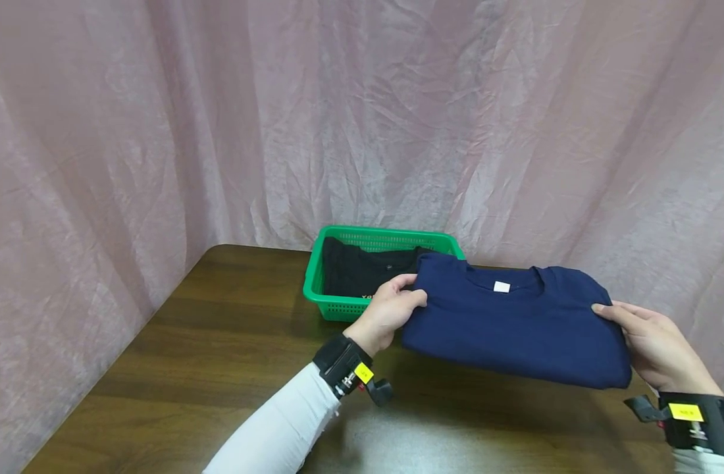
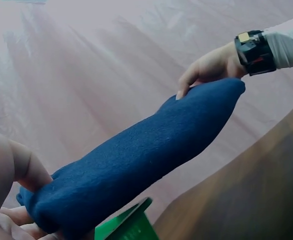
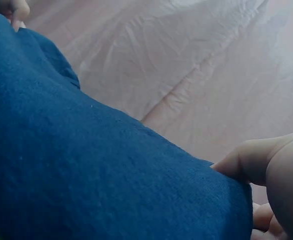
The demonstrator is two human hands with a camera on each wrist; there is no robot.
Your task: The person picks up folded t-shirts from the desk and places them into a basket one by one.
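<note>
A folded navy blue shirt [image 1: 516, 329] with a white neck label is held up above the table, its collar toward the back. My left hand [image 1: 391, 306] pinches its left edge, thumb on top and fingers beneath. At the opposite edge, my right hand [image 1: 658, 342] grips the cloth in the same way. In the left wrist view the shirt [image 2: 136, 150] looks like a thick folded bundle stretched between both hands. Behind the left hand stands a green plastic basket [image 1: 391, 235], in which a folded black shirt [image 1: 356, 270] lies. Part of that basket is hidden by the navy shirt.
The brown wooden table [image 1: 178, 368] extends to the left and front, its left edge running diagonally. A pink velvety curtain [image 1: 362, 118] hangs behind and beside the table. The basket sits close to the table's back edge.
</note>
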